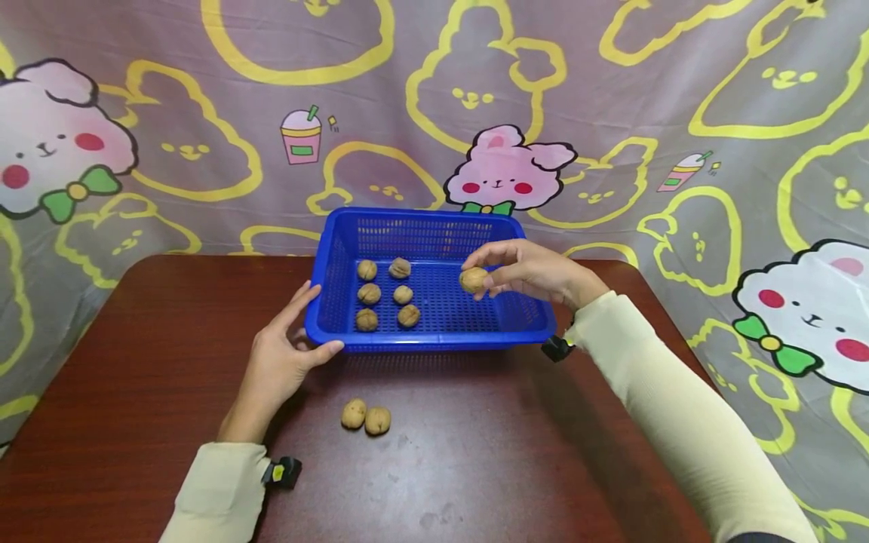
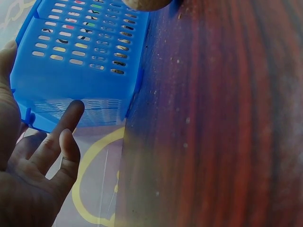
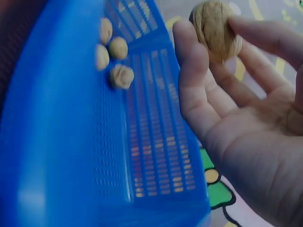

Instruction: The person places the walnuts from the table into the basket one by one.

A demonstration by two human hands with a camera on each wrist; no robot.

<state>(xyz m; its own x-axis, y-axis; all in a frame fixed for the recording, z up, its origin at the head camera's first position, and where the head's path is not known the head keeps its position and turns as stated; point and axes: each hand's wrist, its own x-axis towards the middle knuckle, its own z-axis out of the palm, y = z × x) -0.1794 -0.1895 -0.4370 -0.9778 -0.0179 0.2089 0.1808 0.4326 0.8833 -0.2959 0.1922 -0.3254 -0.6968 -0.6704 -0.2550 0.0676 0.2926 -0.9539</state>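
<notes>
A walnut (image 1: 473, 280) is pinched between the thumb and fingertips of my right hand (image 1: 532, 271), above the right part of a blue plastic basket (image 1: 434, 339). The right wrist view shows this walnut (image 3: 215, 30) held off the basket wall. My left hand (image 1: 281, 354) holds the basket's near left corner, thumb on the front rim and fingers along the left side. Several walnuts (image 1: 369, 293) lie in two columns on the left half of the basket floor. Two more walnuts (image 1: 354, 414) sit side by side on the table in front of the basket.
The dark red-brown wooden table (image 1: 475, 452) carries the basket near its back edge. Behind and around it hangs a patterned cloth (image 1: 380, 113) with cartoon animals. Each wrist wears a small black device (image 1: 284, 473).
</notes>
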